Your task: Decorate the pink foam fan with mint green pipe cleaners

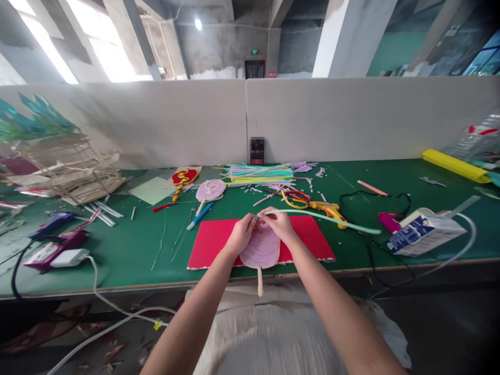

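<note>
A mauve fan-shaped piece (261, 246) with ridged rows and a short cream handle lies on a red board (213, 237), its handle hanging past the board's near edge. Over the top of this fan my two hands meet. In the pinched fingers of my right hand (276, 225) is a long pale green pipe cleaner (332, 219), which trails off to the right. My left hand (242, 232) is closed at the near end of the pipe cleaner, its fingertips against those of the right. The hands partly cover the fan's upper part.
Behind the board lie a bundle of coloured pipe cleaners (260, 173), a second mauve fan (211, 190), a red and yellow fan (184, 178), a blue pen (200, 216) and a yellow glue gun (330, 209). A milk carton (425, 232) stands right; a power strip (58, 252) lies left.
</note>
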A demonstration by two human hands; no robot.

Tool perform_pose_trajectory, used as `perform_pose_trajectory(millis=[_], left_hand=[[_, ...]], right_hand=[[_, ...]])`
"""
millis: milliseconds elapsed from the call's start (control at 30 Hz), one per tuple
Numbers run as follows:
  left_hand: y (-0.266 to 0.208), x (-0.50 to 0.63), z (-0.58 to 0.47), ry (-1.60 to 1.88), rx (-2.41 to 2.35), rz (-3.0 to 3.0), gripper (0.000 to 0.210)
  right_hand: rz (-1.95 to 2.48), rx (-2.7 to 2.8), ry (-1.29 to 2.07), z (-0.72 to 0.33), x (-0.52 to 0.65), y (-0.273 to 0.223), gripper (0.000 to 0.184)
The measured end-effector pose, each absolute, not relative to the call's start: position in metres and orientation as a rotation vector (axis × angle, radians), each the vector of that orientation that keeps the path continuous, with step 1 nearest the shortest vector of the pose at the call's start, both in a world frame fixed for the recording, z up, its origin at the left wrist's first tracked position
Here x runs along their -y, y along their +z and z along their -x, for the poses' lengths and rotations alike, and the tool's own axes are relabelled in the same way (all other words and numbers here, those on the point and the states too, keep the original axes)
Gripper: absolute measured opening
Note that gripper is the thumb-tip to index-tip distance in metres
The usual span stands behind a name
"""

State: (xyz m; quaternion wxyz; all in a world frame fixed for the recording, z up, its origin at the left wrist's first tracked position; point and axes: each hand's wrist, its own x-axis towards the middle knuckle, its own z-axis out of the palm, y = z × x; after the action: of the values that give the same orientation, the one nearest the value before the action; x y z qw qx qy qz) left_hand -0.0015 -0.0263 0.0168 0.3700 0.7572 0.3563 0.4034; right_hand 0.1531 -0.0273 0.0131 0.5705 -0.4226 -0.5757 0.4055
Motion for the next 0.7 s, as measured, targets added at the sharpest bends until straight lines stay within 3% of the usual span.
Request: perform_pose_trajectory(millis=[700], left_hand=[[0.0141, 0.0267, 0.0009, 0.991, -1.03, -1.956, 0.029]], right_hand=[[1.019, 1.372, 0.92, -0.1514, 0.0258, 0.0043, 0.022]])
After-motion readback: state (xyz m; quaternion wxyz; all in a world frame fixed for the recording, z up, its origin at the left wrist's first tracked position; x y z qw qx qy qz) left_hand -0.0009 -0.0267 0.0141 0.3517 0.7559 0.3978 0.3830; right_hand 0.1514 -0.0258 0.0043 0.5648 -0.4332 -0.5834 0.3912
